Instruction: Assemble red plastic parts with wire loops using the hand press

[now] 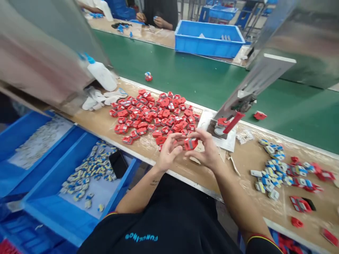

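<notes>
A small red plastic piece with a grey band (190,143) is held up over the bench edge in my right hand (205,150), between thumb and fingers. My left hand (169,151) is just left of it, palm turned inward and fingers curved apart; whether its fingertips touch the piece is hard to make out. Behind both hands spreads a heap of similar red pieces (148,113) on the brown bench (148,150). Just beyond my right hand stands a metal hand press (238,98) with a red handle, and a red piece sits at its base.
Blue bins (76,225) at left hold small blue, yellow and white parts and a black phone (118,164). White gloves (99,98) and a bottle (103,76) lie back left. More small parts (272,169) are at right. Beyond a green conveyor belt (169,72), people sit working.
</notes>
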`<state>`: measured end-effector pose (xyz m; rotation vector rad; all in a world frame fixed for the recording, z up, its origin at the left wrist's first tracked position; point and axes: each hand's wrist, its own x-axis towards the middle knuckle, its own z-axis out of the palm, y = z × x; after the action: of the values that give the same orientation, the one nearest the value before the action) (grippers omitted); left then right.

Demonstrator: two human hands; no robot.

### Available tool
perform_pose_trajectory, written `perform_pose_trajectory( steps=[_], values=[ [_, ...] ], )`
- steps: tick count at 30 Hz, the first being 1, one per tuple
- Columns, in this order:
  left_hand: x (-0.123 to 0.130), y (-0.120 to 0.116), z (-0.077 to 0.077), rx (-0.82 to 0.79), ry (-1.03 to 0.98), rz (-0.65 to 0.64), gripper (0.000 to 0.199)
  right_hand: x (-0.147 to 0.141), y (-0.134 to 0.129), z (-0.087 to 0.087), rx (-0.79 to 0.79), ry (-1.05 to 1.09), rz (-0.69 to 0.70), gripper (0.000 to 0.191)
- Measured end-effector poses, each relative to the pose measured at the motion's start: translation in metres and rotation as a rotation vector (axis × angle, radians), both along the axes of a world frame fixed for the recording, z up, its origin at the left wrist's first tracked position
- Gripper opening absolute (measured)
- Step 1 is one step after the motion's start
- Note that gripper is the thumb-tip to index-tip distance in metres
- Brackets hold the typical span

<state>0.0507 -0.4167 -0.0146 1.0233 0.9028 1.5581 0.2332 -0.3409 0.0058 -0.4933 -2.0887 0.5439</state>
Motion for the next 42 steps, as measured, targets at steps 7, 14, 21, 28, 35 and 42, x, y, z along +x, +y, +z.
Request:
perform_pose_trajectory(
  steps=[7,14,21,28,35,42],
  values=[
    [0.059,0.014,0.001,-0.228,-0.359,-0.292,0.054,0.062,-0.022,-0.005,0.134,-0.008,-0.267,0.079],
    [0.059,0.040,-0.014,-0.279,-0.289,-0.294,0.049,0.152,-0.015,-0.010,-0.129,-0.322,-0.416,0.029],
    [0.070,0.088,-0.020,-0.064,0.123,-0.297,0.047,0.144,-0.007,-0.031,-0.281,-0.409,-0.372,0.011],
    [0.070,0.079,-0.037,-0.005,0.232,-0.209,0.053,0.120,-0.005,-0.039,-0.217,-0.278,-0.381,0.011],
    [0.069,0.072,-0.038,-0.022,0.251,-0.169,0.051,0.126,-0.009,-0.036,-0.355,-0.094,-0.542,0.011],
    [0.070,0.070,-0.035,-0.042,0.239,-0.151,0.047,0.128,-0.009,-0.048,-0.556,0.114,-0.643,0.016]
  ],
)
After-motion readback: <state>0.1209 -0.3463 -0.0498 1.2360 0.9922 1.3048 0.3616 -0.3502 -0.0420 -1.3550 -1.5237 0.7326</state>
